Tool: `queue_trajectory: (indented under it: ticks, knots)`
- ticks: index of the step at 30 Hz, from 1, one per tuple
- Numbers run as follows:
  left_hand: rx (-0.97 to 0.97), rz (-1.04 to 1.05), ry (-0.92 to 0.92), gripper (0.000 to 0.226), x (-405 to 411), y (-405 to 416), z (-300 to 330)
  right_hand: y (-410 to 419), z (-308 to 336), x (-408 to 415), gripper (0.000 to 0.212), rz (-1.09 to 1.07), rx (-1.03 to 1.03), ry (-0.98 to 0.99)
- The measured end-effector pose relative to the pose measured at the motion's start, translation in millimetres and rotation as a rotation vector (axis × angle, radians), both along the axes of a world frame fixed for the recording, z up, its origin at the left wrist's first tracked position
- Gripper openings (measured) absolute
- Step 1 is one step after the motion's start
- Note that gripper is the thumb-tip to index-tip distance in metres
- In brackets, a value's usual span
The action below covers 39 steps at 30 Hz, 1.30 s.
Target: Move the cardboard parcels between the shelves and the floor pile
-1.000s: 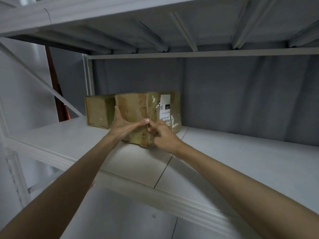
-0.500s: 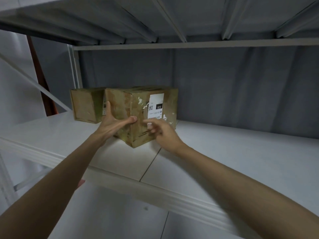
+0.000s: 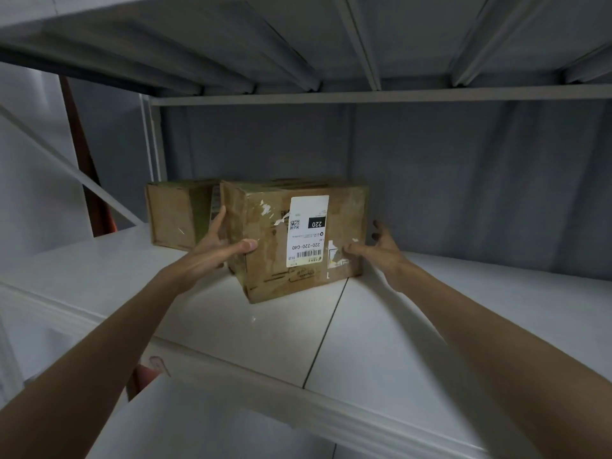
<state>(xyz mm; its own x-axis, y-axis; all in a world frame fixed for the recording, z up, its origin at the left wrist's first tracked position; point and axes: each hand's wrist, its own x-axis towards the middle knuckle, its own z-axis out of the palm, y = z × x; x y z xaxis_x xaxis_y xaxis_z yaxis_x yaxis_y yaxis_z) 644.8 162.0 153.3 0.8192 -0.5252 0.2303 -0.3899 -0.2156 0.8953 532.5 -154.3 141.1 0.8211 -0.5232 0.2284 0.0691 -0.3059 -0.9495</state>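
The left hand [image 3: 218, 250] is spreading wide against the near-left corner of the labelled parcel [image 3: 298, 240], fingers up its left side and thumb lying across the front face. The right hand [image 3: 381, 250] is reaching, half open, to the parcel's right edge, thumb touching the front and fingers curving loosely past the corner. Both arms are stretching forward and upward. The parcel is sitting on the white shelf [image 3: 430, 326], touching a second parcel [image 3: 175, 217] behind it on the left.
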Motion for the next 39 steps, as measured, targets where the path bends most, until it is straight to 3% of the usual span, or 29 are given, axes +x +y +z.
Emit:
queue_trajectory:
  ticks: [4,8,15,27,31,33,36,39]
  knots:
    - [-0.015,-0.041,0.007,0.145,3,8,-3,8,1,1,0.097,0.115,0.072,-0.004]
    - [-0.042,-0.088,0.052,0.131,5,14,-4,11,4,-14,0.089,0.243,0.011,0.079]
    - [-0.015,-0.117,0.084,0.127,-7,22,-2,12,3,-53,0.074,0.281,-0.027,0.082]
    - [-0.03,-0.109,-0.003,0.119,-140,-1,-3,-16,6,-177,0.047,0.279,-0.119,0.116]
    - [-0.051,-0.101,-0.028,0.113,-189,-23,-7,-28,3,-229,0.058,0.225,-0.087,0.089]
    - [-0.106,-0.095,-0.041,0.107,-213,-37,-10,-31,-2,-255,0.073,0.127,-0.035,0.042]
    - [-0.171,-0.105,-0.032,0.093,-248,-58,-9,-32,-9,-297,0.078,0.011,0.014,-0.047]
    - [-0.213,-0.118,-0.019,0.094,-277,-78,-7,-27,-9,-342,0.092,-0.107,-0.016,-0.083]
